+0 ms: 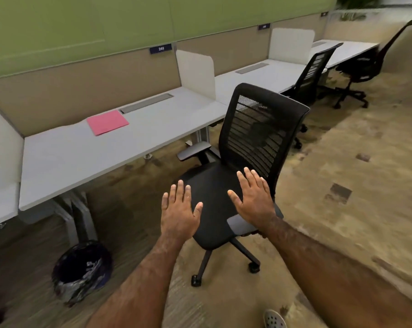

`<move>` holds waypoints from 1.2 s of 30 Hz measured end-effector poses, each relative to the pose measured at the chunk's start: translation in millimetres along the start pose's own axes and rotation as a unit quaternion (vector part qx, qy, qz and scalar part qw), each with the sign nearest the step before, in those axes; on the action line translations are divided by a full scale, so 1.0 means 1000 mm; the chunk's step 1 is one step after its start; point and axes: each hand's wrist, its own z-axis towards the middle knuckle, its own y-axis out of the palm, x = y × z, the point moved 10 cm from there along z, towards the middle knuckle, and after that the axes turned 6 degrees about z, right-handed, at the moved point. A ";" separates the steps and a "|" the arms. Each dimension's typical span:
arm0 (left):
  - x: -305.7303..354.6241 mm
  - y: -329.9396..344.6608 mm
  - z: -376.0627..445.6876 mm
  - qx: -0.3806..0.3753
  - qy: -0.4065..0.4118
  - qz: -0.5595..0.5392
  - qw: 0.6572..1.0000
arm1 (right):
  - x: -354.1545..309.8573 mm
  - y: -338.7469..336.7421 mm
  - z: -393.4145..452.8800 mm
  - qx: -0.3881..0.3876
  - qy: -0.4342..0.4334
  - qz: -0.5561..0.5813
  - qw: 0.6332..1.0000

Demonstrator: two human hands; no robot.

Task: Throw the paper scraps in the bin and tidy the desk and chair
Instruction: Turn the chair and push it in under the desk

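Note:
A black mesh-backed office chair stands on the carpet, pulled out from the white desk and turned sideways. My left hand hovers flat over the front of its seat, fingers spread, holding nothing. My right hand is spread the same way above the seat near the right armrest. A pink folder lies on the desk near the back. Under the desk at lower left sits a round bin lined with a black bag, with crumpled paper inside. I see no loose scraps on the desk.
Beige partition panels and white side dividers bound the desk. Two more black chairs stand at desks to the right. Desk legs stand beside the bin. My shoe shows at the bottom edge.

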 end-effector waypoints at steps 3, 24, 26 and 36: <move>0.044 0.010 0.024 -0.003 0.010 0.000 1.000 | 0.045 -0.004 0.011 -0.006 0.012 -0.008 1.000; 0.358 -0.005 0.267 -0.087 0.118 -0.114 0.983 | 0.280 -0.104 0.268 -0.032 0.077 0.088 0.993; 0.371 0.009 0.277 -0.136 0.091 -0.164 0.973 | 0.285 -0.092 0.275 -0.068 0.073 0.071 0.992; 0.381 0.051 0.293 -0.107 -0.059 -0.157 0.980 | 0.288 -0.101 0.255 -0.035 -0.015 0.022 0.999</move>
